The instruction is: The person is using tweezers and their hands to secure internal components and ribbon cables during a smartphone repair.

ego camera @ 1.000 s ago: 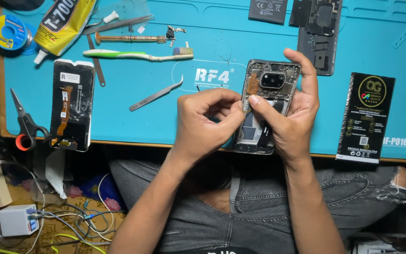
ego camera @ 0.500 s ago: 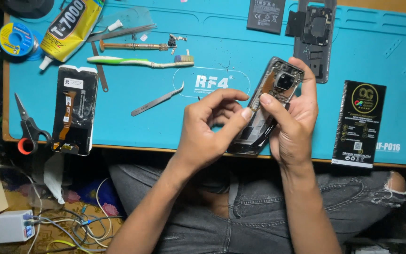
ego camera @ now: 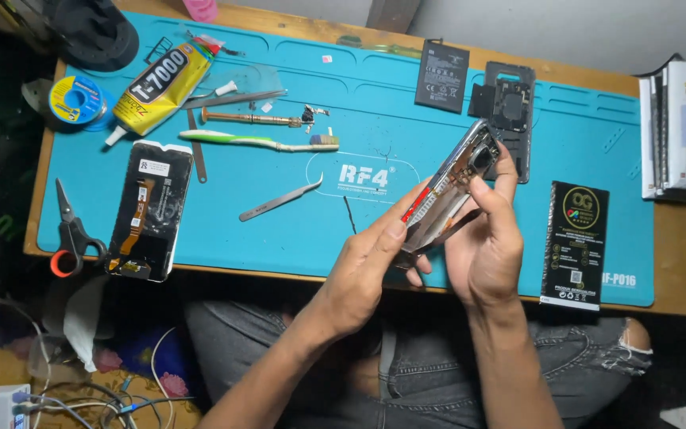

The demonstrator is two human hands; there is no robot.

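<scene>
Opened phone body, now tilted on edge above the blue mat rather than flat: right hand cradling its back, left hand fingertips pinching its lower edge, exposing the side seam.

Yellow glue tube, black label, at 10 o'clock. Detached phone screen, white sticker, at 9. Black battery, label, at 12. Black-gold flat package at 3.

One blue silicone work mat, one orange-handled scissors, one curved steel tweezers, one green-handled toothbrush, one black rectangular battery.
</scene>
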